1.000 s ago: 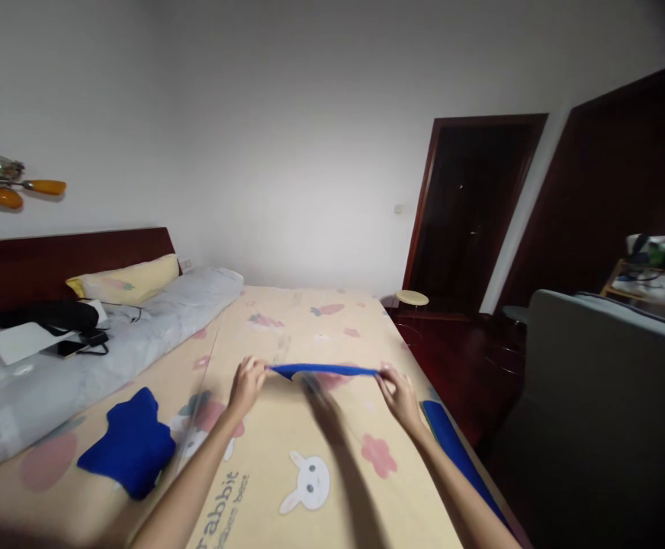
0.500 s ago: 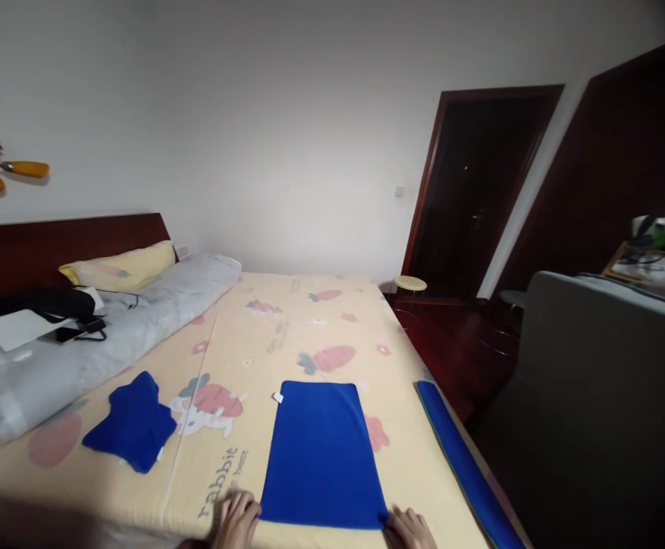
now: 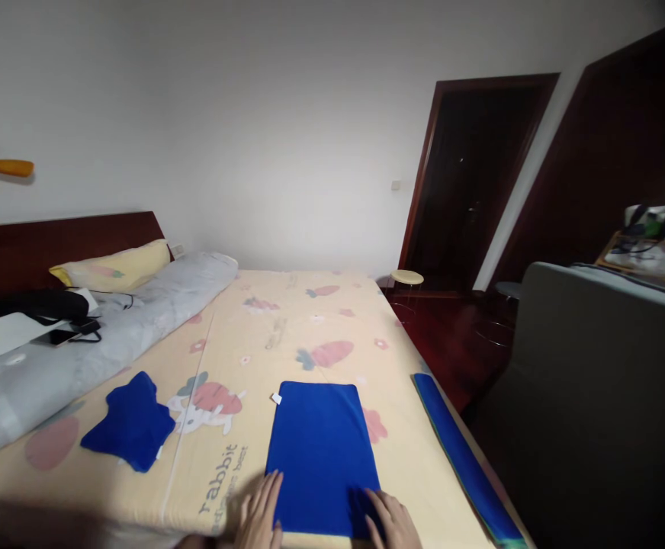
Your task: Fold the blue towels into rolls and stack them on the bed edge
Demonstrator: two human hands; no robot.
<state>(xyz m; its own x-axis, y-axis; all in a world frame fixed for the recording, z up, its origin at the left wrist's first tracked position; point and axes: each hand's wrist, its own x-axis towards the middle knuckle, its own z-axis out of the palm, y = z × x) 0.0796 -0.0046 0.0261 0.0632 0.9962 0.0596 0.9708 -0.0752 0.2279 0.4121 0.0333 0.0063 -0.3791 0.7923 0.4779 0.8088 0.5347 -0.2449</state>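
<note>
Spread flat at the lower centre of the frame: a blue, smooth-faced rectangular cloth [image 3: 321,450], with a small white fabric tag [image 3: 276,398] at its upper left corner. On its lower left edge, the left hand [image 3: 258,515], fingers straight, close together and unclenched, thumb apart, touching the cloth without pinching it. At its lower right edge, the right hand [image 3: 394,521], fingers slightly bent and loosely open, thumb apart, fingertips on the cloth. Underneath, a cream bedsheet printed with carrots and rabbits [image 3: 252,419]. At lower left, a blue, star-like cloth piece [image 3: 132,423]; at lower right, a long, narrow blue cloth strip with green edging [image 3: 464,456].
</note>
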